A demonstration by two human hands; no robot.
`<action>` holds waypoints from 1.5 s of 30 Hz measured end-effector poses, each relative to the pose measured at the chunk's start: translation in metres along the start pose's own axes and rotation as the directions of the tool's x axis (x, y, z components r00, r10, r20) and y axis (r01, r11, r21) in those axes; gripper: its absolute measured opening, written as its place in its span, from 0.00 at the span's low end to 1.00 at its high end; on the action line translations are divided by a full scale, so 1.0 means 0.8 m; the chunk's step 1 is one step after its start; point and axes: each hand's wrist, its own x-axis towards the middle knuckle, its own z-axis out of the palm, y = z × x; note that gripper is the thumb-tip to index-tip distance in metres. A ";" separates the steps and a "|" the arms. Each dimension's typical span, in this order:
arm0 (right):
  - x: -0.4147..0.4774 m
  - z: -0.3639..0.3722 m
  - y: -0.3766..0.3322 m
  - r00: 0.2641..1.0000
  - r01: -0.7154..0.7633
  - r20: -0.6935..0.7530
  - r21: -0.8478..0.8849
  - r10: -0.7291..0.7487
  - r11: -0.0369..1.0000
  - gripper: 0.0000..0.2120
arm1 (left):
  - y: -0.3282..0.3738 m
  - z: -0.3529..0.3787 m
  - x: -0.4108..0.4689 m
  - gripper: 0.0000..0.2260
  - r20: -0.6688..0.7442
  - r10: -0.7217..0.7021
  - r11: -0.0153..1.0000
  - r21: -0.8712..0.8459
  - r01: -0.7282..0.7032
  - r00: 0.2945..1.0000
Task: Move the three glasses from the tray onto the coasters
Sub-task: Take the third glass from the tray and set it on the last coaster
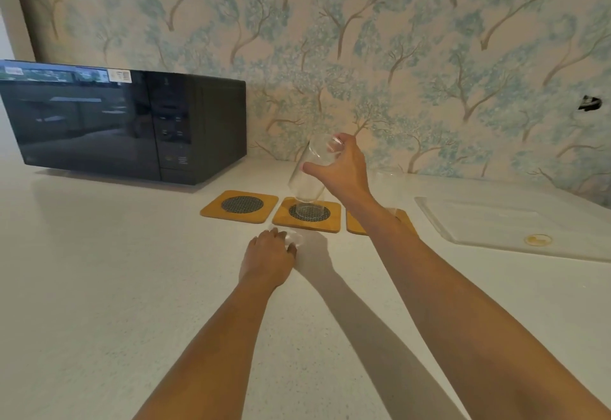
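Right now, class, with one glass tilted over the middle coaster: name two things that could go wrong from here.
1. The right hand holds the tall glass near its rim, tilted, its base over the middle coaster. Released too early, it could tip.
2. The left hand grips another glass low over the counter; with attention on the other glass, it might knock the surface.
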 end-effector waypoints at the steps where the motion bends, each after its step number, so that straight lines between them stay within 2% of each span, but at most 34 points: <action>1: 0.001 0.006 0.000 1.000 -0.017 -0.014 0.046 0.017 0.999 0.40 | -0.001 0.001 0.002 0.20 -0.003 -0.018 1.000 -0.003 0.018 1.000; 4: 0.004 0.021 0.001 0.997 -0.064 -0.038 0.226 0.074 0.972 0.39 | -0.007 0.004 0.009 0.23 -0.051 -0.072 0.996 -0.046 0.070 0.996; 8: 0.010 0.036 0.001 0.986 -0.121 -0.047 0.456 0.159 0.882 0.38 | -0.023 0.003 0.019 0.23 -0.106 -0.102 0.993 -0.073 0.094 0.989; 10: 0.013 0.044 0.001 0.987 -0.112 -0.049 0.475 0.153 0.873 0.38 | -0.030 0.002 0.023 0.22 -0.119 -0.120 0.991 -0.066 0.113 0.986; 16: 0.025 0.067 0.002 0.994 -0.034 -0.081 0.390 0.071 0.920 0.36 | -0.039 0.002 0.034 0.26 -0.096 -0.202 0.979 -0.013 0.202 0.975; 21: 0.034 0.095 0.005 0.994 -0.102 0.014 0.453 0.107 0.886 0.34 | -0.048 0.000 0.037 0.26 -0.120 -0.233 0.972 -0.012 0.233 0.965; 24: 0.041 0.112 0.001 0.973 -0.229 0.097 0.506 0.209 0.831 0.37 | -0.057 -0.004 0.038 0.25 -0.147 -0.244 0.970 -0.025 0.244 0.958; 26: 0.049 0.122 -0.004 0.926 -0.378 0.233 0.561 0.297 0.737 0.39 | -0.061 -0.006 0.038 0.23 -0.164 -0.252 0.968 -0.053 0.246 0.954; 29: 0.067 0.131 -0.009 0.816 -0.579 0.426 0.588 0.392 0.565 0.41 | -0.064 -0.007 0.039 0.24 -0.145 -0.255 0.967 -0.060 0.249 0.956; 31: 0.078 0.139 -0.010 0.780 -0.624 0.495 0.571 0.383 0.534 0.40 | -0.066 -0.007 0.041 0.24 -0.136 -0.258 0.966 -0.056 0.253 0.956; 34: 0.086 0.156 -0.011 0.780 -0.615 0.519 0.532 0.351 0.581 0.37 | -0.072 -0.011 0.043 0.24 -0.139 -0.274 0.962 -0.047 0.270 0.952; 36: 0.087 0.172 -0.011 0.795 -0.578 0.510 0.476 0.327 0.663 0.37 | -0.078 -0.012 0.045 0.23 -0.145 -0.285 0.959 -0.042 0.281 0.948; 38: 0.086 0.188 -0.009 0.841 -0.463 0.470 0.364 0.270 0.809 0.37 | -0.080 -0.014 0.046 0.22 -0.128 -0.300 0.954 -0.026 0.299 0.945; 40: 0.084 0.203 -0.005 0.910 -0.270 0.380 0.242 0.165 0.932 0.37 | -0.079 -0.013 0.048 0.22 -0.098 -0.315 0.948 0.018 0.318 0.944; 42: 0.080 0.212 0.000 0.955 -0.145 0.281 0.168 0.093 0.975 0.37 | -0.078 -0.013 0.049 0.22 -0.081 -0.323 0.942 0.065 0.328 0.943; 45: 0.079 0.226 0.008 0.970 -0.070 0.238 0.124 0.038 0.990 0.37 | -0.076 -0.013 0.048 0.22 -0.066 -0.320 0.937 0.123 0.326 0.945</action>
